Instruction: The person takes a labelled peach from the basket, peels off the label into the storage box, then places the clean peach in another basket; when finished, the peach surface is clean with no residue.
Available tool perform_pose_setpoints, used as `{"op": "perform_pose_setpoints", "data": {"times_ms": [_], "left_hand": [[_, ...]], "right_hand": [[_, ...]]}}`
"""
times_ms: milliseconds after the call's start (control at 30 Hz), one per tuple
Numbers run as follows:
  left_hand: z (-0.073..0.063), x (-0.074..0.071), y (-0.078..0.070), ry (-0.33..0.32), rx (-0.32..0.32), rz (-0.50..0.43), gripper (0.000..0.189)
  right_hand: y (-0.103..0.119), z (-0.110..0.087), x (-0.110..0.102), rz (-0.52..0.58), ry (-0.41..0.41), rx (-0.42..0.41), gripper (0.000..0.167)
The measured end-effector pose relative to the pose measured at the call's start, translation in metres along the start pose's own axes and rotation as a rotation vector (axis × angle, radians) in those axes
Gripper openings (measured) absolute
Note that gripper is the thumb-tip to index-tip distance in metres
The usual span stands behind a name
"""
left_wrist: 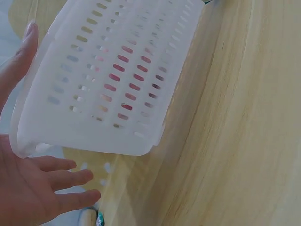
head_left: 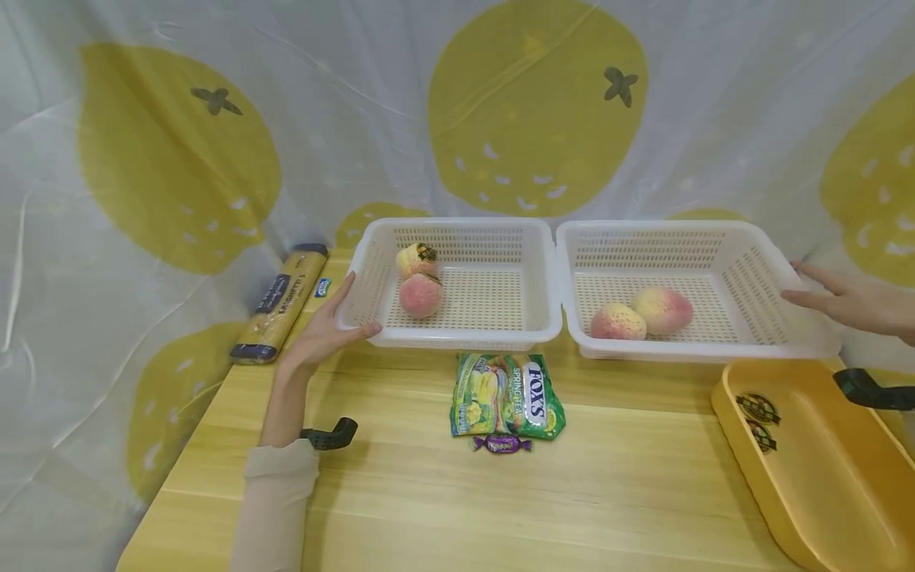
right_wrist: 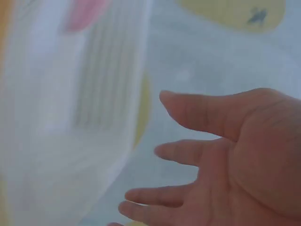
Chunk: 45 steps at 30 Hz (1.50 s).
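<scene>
Left basket (head_left: pixel 457 337), right basket (head_left: pixel 686 349): each holding two peaches (head_left: pixel 420 297), sitting on surface (head_left: pixel 572 508). Left hand (head_left: pixel 323 334): resting spread, touching former. Right hand (head_left: pixel 858 302): hovering spread beside latter. Seemingly aligning baskets; next move calling for right-side contact.

shows the left forearm (head_left: pixel 275 508) extended forward, the left hand (head_left: pixel 317 338) with left thumb (left_wrist: pixel 22 56) spread well apart from nearly straight left fingers (left_wrist: pixel 70 180); presents the right hand (head_left: pixel 854 302) pointing inward, right thumb (right_wrist: pixel 202 111) and right fingers (right_wrist: pixel 182 151) outstretched, palm visible.
</scene>
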State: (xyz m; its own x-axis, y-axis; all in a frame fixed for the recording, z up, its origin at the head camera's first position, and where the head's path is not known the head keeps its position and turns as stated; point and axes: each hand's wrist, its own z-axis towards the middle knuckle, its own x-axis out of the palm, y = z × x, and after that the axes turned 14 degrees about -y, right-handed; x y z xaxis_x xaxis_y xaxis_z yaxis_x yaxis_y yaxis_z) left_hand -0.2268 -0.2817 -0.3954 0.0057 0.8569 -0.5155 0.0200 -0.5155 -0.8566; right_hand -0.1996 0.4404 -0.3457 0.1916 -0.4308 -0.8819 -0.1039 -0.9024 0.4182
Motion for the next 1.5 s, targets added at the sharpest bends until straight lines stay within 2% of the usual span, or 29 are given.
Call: {"op": "perform_pose_setpoints", "data": {"times_ms": [67, 167, 300, 467, 533, 633, 833, 933, 1200, 1333, 1500], "left_hand": [[-0.001, 0.000, 0.001, -0.007, -0.004, -0.017, 0.109], [-0.001, 0.002, 0.003, -0.008, -0.012, -0.051, 0.109], [0.001, 0.005, 0.004, -0.008, -0.020, -0.099, 0.109], [0.002, 0.008, 0.004, -0.020, -0.034, -0.160, 0.111], [0.002, 0.010, 0.003, -0.019, -0.036, -0.182, 0.111], [0.002, 0.012, 0.003, -0.015, -0.038, -0.201, 0.111], [-0.001, 0.014, 0.005, -0.032, -0.057, -0.206, 0.110], [-0.002, 0.014, 0.007, -0.041, -0.057, -0.216, 0.110], [-0.004, 0.011, 0.009, -0.055, -0.041, -0.230, 0.110], [-0.004, 0.011, 0.008, -0.055, -0.049, -0.226, 0.111], [-0.006, 0.011, 0.006, -0.049, -0.057, -0.234, 0.110]], "right_hand": [[0.036, 0.000, -0.008, 0.004, -0.014, -0.070, 0.092], [0.094, 0.004, -0.013, 0.092, -0.023, -0.238, 0.081], [0.175, 0.015, -0.008, 0.191, 0.005, -0.408, 0.079], [0.264, 0.056, 0.022, 0.285, 0.094, -0.541, 0.081], [0.290, 0.075, 0.040, 0.309, 0.154, -0.576, 0.081], [0.322, 0.095, 0.071, 0.308, 0.266, -0.577, 0.082], [0.363, 0.124, 0.133, 0.271, 0.512, -0.510, 0.079], [0.376, 0.134, 0.152, 0.263, 0.573, -0.491, 0.077], [0.397, 0.145, 0.179, 0.276, 0.574, -0.490, 0.070], [0.405, 0.146, 0.186, 0.276, 0.567, -0.532, 0.068], [0.417, 0.145, 0.190, 0.215, 0.542, -0.583, 0.073]]}}
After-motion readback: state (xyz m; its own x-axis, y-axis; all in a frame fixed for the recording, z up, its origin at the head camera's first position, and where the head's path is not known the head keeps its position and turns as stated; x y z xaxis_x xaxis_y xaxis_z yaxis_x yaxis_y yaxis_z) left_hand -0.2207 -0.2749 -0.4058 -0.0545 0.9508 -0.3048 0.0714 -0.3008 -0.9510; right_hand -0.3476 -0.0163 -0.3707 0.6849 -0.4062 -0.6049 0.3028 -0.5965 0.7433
